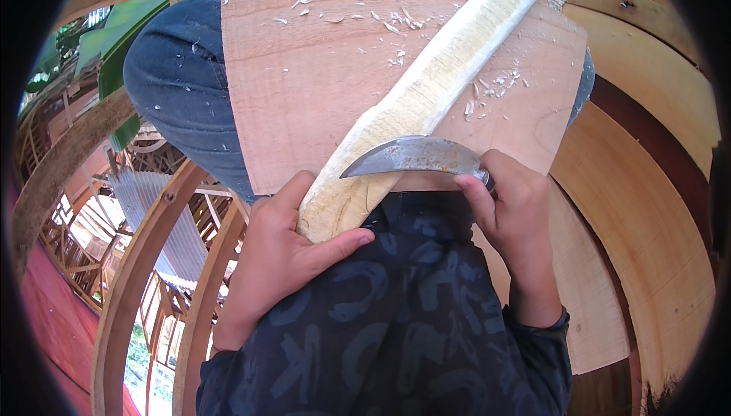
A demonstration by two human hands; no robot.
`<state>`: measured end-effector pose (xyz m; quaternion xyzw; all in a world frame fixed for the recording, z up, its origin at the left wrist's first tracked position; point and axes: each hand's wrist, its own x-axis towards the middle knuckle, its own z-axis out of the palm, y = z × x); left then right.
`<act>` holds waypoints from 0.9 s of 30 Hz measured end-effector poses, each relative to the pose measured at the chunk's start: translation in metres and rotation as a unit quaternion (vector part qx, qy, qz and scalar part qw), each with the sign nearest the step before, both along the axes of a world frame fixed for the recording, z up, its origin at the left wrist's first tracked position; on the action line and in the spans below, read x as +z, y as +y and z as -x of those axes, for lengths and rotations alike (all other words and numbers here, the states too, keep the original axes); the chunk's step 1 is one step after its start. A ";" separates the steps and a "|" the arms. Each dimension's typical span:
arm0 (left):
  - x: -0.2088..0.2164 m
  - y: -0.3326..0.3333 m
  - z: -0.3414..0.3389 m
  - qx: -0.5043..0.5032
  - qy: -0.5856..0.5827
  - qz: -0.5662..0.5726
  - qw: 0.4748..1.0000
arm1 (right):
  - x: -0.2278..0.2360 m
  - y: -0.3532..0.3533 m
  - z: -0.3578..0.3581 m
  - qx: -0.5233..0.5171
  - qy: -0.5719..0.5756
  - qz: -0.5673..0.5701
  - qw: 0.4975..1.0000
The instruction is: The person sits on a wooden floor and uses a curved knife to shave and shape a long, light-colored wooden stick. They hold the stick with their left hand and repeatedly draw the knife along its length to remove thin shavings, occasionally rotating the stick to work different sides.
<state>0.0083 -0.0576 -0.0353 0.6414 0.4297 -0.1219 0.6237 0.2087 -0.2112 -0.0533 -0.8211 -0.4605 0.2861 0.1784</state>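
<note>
A long, pale piece of wood (426, 96) with roughly carved faces slants from my lap up to the far right. My left hand (285, 252) wraps round its near end, thumb on one side and fingers on the other. In my right hand (510, 195) is a curved knife (415, 155), gripped by its handle, which the fist mostly hides. The blade is grey with rusty spots, and its tip points left. It lies across the wood just beyond my left hand; whether its edge touches the surface I cannot tell.
Under the wood, a reddish board (304, 96) rests across my legs, with wood shavings (403, 20) scattered over it. My knee in blue trousers (179, 81) shows at the left. Curved planks (632, 225) line the right side. Wooden bars (145, 264) with gaps stand at the left.
</note>
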 end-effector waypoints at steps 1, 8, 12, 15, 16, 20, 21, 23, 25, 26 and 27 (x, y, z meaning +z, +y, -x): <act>0.000 0.001 0.000 -0.003 0.000 0.003 1.000 | 0.001 0.001 -0.001 0.001 -0.008 0.004 1.000; 0.004 0.000 0.010 0.013 0.018 0.037 0.999 | -0.012 -0.006 -0.026 -0.145 -0.066 0.031 0.987; 0.009 -0.002 0.020 0.024 0.032 0.022 0.999 | -0.005 -0.036 -0.064 -0.202 -0.062 0.024 0.977; 0.009 0.005 0.009 -0.012 0.025 0.014 1.000 | 0.015 -0.018 -0.030 -0.079 -0.006 0.030 0.996; 0.007 0.002 0.007 -0.007 0.023 0.017 1.000 | 0.014 -0.011 -0.017 -0.051 0.012 0.024 0.998; 0.006 -0.002 0.004 0.019 0.012 0.036 0.999 | 0.004 -0.001 0.000 0.008 0.009 0.013 1.000; 0.005 -0.002 0.005 0.026 0.010 0.036 0.999 | 0.002 -0.002 0.000 0.008 -0.003 0.022 1.000; 0.003 0.000 0.005 0.008 0.012 0.032 0.999 | -0.003 -0.002 -0.003 0.010 -0.030 0.010 0.999; 0.003 0.001 0.003 0.003 0.010 0.033 0.999 | -0.003 -0.002 -0.008 0.010 -0.052 0.004 0.999; 0.004 0.001 0.003 0.005 0.011 0.037 0.999 | -0.004 -0.002 -0.008 0.007 -0.057 0.004 0.998; 0.004 -0.001 0.003 0.008 0.013 0.042 0.999 | -0.004 -0.003 -0.010 0.006 -0.062 0.005 0.998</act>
